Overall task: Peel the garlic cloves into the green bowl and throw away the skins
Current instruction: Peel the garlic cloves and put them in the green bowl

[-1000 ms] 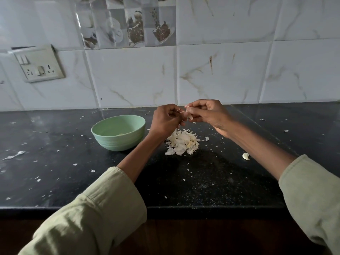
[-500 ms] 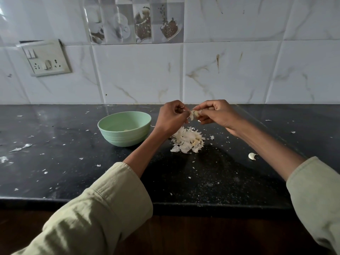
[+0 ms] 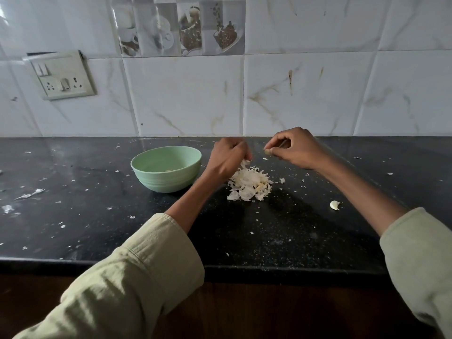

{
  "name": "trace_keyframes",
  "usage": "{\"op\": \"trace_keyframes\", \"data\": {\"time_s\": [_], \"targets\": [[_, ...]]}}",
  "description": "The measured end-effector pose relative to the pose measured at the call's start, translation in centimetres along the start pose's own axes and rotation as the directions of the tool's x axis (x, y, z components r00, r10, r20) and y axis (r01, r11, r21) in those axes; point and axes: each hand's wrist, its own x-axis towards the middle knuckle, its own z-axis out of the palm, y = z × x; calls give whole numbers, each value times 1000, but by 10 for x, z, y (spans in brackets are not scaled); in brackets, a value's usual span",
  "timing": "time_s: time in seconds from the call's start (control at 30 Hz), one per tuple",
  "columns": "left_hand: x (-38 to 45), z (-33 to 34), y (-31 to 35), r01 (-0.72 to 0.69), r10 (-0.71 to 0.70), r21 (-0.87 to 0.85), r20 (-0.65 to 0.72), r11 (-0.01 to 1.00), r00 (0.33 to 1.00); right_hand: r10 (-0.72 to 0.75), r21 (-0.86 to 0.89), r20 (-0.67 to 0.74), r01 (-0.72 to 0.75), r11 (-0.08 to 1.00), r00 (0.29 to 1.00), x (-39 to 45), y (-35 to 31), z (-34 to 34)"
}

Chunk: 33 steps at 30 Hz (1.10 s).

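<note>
Hands hang apart above the black countertop [image 3: 281, 241], both over the work area near the tiled wall. The right hand [image 3: 297, 149] pinches a small garlic clove [image 3: 267, 151] between thumb and fingertips, its other fingers curled. The left hand [image 3: 226, 159] is motion-blurred, fingers curled downward just above the pile of garlic skins [image 3: 249, 183]; a thin flake of skin [image 3: 243, 163] shows at its fingertips, but whether it is pinched or loose I cannot tell. The pile lies between the two forearms, just right of the green bowl [image 3: 166, 181], which holds something pale at its bottom. An unpeeled garlic clove [image 3: 335, 205] lies alone on the counter beside the right forearm. Small white flecks are scattered across the surface. A switch-and-socket plate [image 3: 62, 75] is on the wall at left.
</note>
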Motion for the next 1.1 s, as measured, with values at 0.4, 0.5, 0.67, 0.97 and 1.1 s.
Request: {"op": "trace_keyframes", "data": {"time_s": [0.4,0.5,0.67,0.97,1.1], "targets": [[-5,0,-5,-151,131,253,96,956,987,-16,4,11,16,1000,1000,2,3,7],[-20,0,7,-188,161,209,140,960,977,-23,19,12,23,1000,1000,2,4,8],[-33,-25,25,-70,65,51,90,996,994,-84,87,58,78,993,995,-3,-10,6],[-49,-111,31,-155,165,260,-16,953,986,-107,299,18,97,949,994,1,-77,24],[-66,-131,16,-133,136,150,-10,980,991,-184,189,9,179,965,983,16,-118,48]]}}
